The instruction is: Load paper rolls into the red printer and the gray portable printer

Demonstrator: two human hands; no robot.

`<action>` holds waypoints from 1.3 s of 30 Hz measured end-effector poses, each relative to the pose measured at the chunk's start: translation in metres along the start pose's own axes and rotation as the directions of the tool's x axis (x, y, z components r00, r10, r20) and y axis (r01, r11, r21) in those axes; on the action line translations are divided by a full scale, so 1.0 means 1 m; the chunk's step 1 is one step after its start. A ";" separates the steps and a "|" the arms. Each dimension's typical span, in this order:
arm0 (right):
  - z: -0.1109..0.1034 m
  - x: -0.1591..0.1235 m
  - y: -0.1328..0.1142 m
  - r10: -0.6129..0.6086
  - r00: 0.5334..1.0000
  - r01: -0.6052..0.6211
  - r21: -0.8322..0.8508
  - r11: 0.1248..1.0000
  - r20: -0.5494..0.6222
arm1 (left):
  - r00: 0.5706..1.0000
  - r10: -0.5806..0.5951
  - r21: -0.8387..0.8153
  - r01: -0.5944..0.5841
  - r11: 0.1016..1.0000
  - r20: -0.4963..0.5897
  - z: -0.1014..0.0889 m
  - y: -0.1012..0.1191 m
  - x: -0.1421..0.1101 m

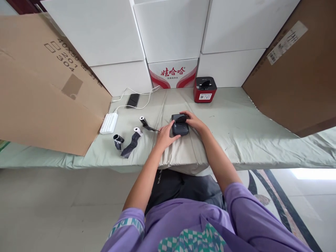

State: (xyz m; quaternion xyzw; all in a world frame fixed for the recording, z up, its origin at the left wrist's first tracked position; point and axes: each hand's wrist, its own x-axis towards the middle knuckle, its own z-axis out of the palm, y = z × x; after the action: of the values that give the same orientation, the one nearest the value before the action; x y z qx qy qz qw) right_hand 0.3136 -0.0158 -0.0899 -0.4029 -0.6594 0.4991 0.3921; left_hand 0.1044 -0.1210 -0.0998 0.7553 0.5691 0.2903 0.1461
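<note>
A small dark portable printer [181, 129] lies on the cloth in front of me, with a strip of glossy black paper [180, 119] across its upper part. My left hand [166, 135] grips its left side, thumb at the lower edge and forefinger near the top. On the far right corner my right hand [193, 121] holds the printer, its fingers curled over the back edge. To the left are a small paper roll [142, 119] with a dark tail reaching my left fingers, a white-ended roll [137, 130] with a long black strip, and a black roll [118, 139].
A red and black box-shaped device [205, 90] stands at the back right. A white power bank [109, 123], a black phone [132, 100] and a white cable [136, 107] lie at left. White cartons [170, 31] wall the back; brown cardboard [47, 84] flanks the left side.
</note>
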 end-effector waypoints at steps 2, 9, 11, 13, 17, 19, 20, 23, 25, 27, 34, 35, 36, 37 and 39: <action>0.002 -0.002 -0.002 -0.009 1.000 0.009 0.006 1.000 -0.002 | 1.000 -0.008 -0.010 0.008 1.000 -0.009 -0.001 0.001 0.000; 0.012 -0.007 -0.002 -0.063 0.995 0.063 -0.007 0.998 -0.083 | 1.000 -0.017 -0.022 0.016 1.000 -0.021 -0.004 0.002 0.000; 0.015 -0.012 0.002 -0.032 0.986 0.034 0.007 0.999 -0.163 | 0.999 -0.017 -0.022 0.017 1.000 -0.029 -0.004 0.001 0.000; 0.018 -0.021 0.005 0.066 0.961 -0.050 0.067 0.997 -0.270 | 0.999 -0.017 -0.019 0.016 1.000 -0.037 -0.004 0.001 0.000; 0.031 -0.045 0.007 0.113 0.938 -0.096 0.068 0.993 -0.326 | 0.999 -0.018 0.011 0.019 1.000 -0.042 -0.006 0.006 -0.001; 0.040 -0.056 0.003 0.020 0.954 -0.025 -0.010 1.000 -0.300 | 0.999 -0.021 0.041 0.023 0.999 -0.040 -0.007 0.009 -0.002; 0.045 -0.059 0.001 -0.016 0.957 0.004 -0.042 0.999 -0.289 | 0.999 -0.020 0.059 0.022 0.998 -0.038 -0.006 0.010 -0.002; 0.055 -0.063 -0.007 -0.065 0.961 0.039 -0.103 0.994 -0.270 | 1.000 -0.006 0.103 0.008 0.995 -0.025 -0.004 0.013 -0.003; 0.055 -0.064 -0.011 -0.084 0.962 0.052 -0.129 0.990 -0.258 | 1.000 -0.019 0.118 0.019 0.993 0.005 -0.002 0.016 -0.003; 0.051 -0.066 -0.015 -0.094 0.961 0.058 -0.143 0.988 -0.261 | 0.997 -0.062 0.127 0.056 0.990 0.044 0.000 0.022 -0.001; -0.013 -0.082 -0.027 -0.106 0.914 0.046 -0.160 0.986 -0.391 | 0.989 0.003 0.077 -0.014 0.997 0.145 0.021 0.083 0.038; -0.028 -0.085 -0.027 -0.105 0.905 0.037 -0.170 0.985 -0.413 | 0.986 0.027 0.050 -0.036 0.998 0.162 0.029 0.095 0.047; -0.042 -0.088 -0.026 -0.100 0.892 0.020 -0.182 0.983 -0.440 | 0.983 0.053 0.023 -0.058 0.998 0.177 0.039 0.106 0.056; -0.057 -0.092 -0.024 -0.092 0.878 -0.002 -0.196 0.981 -0.469 | 0.978 0.084 -0.002 -0.086 0.996 0.189 0.049 0.116 0.064; -0.084 -0.100 -0.017 -0.075 0.850 -0.054 -0.229 0.972 -0.521 | 0.968 0.155 -0.016 -0.155 0.988 0.198 0.072 0.135 0.079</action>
State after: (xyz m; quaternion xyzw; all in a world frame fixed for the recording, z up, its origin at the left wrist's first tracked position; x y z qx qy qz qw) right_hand 0.4250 -0.0824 -0.0691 -0.5638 -0.5836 0.2859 0.5097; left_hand 0.2670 -0.0805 -0.0611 0.8227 0.4907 0.2243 0.1793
